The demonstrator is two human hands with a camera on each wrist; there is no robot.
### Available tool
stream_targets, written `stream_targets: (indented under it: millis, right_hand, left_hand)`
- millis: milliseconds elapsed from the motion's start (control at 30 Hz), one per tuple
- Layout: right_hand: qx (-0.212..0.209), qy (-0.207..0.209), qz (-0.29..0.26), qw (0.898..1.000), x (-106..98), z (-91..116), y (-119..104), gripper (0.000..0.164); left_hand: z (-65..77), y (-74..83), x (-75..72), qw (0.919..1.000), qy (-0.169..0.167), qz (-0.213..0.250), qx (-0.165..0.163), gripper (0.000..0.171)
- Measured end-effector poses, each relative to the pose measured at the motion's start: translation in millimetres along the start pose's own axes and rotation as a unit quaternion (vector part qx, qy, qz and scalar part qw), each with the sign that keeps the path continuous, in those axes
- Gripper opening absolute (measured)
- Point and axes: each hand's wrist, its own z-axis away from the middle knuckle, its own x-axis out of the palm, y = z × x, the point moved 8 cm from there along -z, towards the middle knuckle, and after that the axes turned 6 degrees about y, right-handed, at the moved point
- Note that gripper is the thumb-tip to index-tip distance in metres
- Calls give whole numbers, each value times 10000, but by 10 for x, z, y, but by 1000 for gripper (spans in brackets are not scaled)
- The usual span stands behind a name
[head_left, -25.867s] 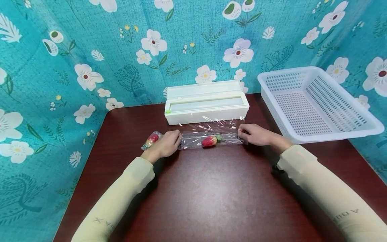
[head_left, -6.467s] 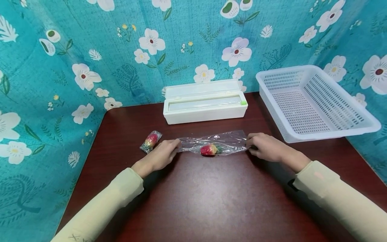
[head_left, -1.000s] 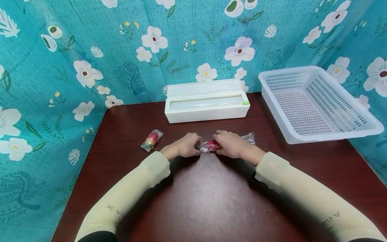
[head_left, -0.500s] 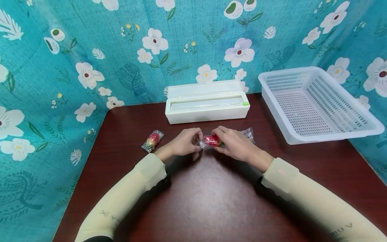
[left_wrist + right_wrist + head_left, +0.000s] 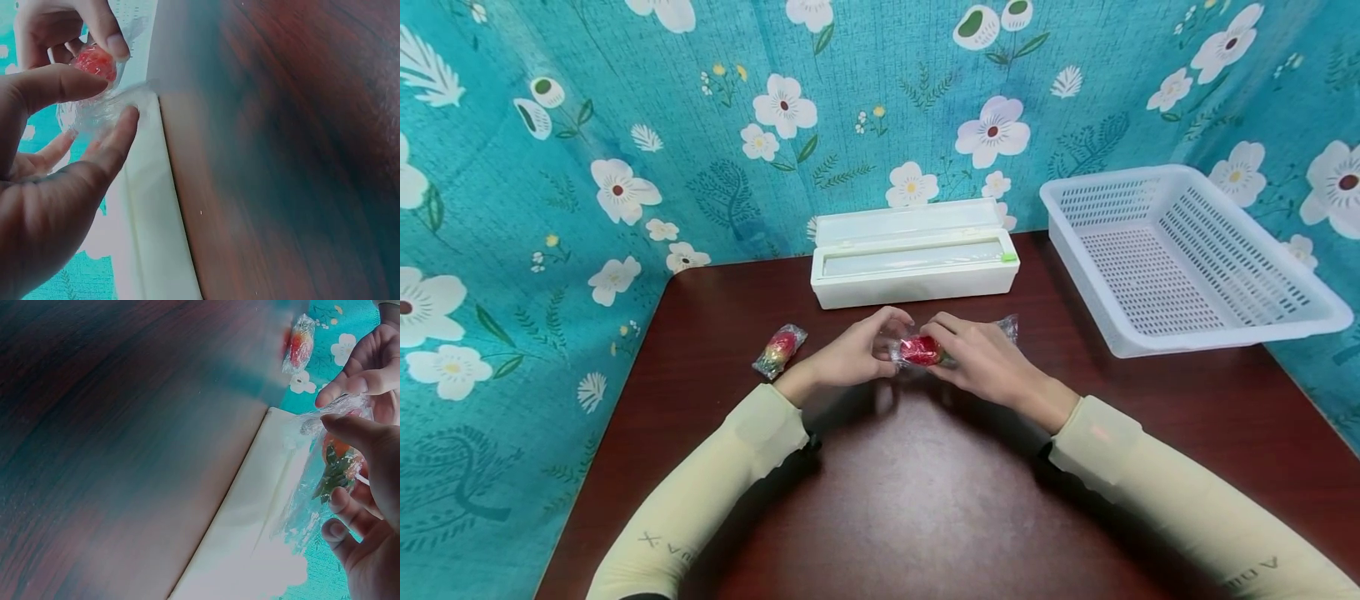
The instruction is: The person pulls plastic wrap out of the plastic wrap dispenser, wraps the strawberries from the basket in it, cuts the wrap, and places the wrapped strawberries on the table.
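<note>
A red strawberry [image 5: 919, 351] with green leaves [image 5: 334, 472] is rolled in clear plastic wrap, just above the table in the head view. My right hand [image 5: 985, 358] holds it from the leaf end, and loose wrap [image 5: 1009, 327] sticks out behind that hand. At the strawberry's red end, my left hand [image 5: 853, 350] has its thumb and fingers spread apart around the crumpled film end [image 5: 103, 115], and a fingertip seems to touch the film. A second wrapped strawberry [image 5: 779, 350] lies on the table, left of my left hand.
Behind the hands stands a white plastic wrap dispenser [image 5: 917, 287], its lid raised and a green slider [image 5: 1009, 257] at the right end. A white perforated basket [image 5: 1090, 300] sits at the back right. A flowered curtain [image 5: 865, 75] hangs behind the dark table [image 5: 895, 508].
The film sheet, spread between the hands earlier, is now rolled around the strawberry. Over the last second, the strawberry has lifted and shifted slightly left, and my left fingers have spread from the film end.
</note>
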Motion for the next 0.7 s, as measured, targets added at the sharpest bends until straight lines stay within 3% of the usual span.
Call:
stream_targets:
  millis: [233, 400, 567, 700]
  right_hand:
    - [-165, 149, 49, 9997, -15, -9, -54, 47]
    - [-194, 137, 122, 9996, -9, -13, -80, 48]
    - [-280, 178, 266, 9991, -10, -21, -94, 48]
    - [-206, 238, 331, 9990, -24, -32, -59, 59]
  left_hand:
    - [9, 38, 46, 9995, -205, 257, 4, 79]
    - [19, 46, 66, 9980, -235, 566, -173, 84]
    - [2, 61, 52, 9993, 20, 353, -118, 81]
    - [-15, 54, 29, 9993, 229, 281, -124, 74]
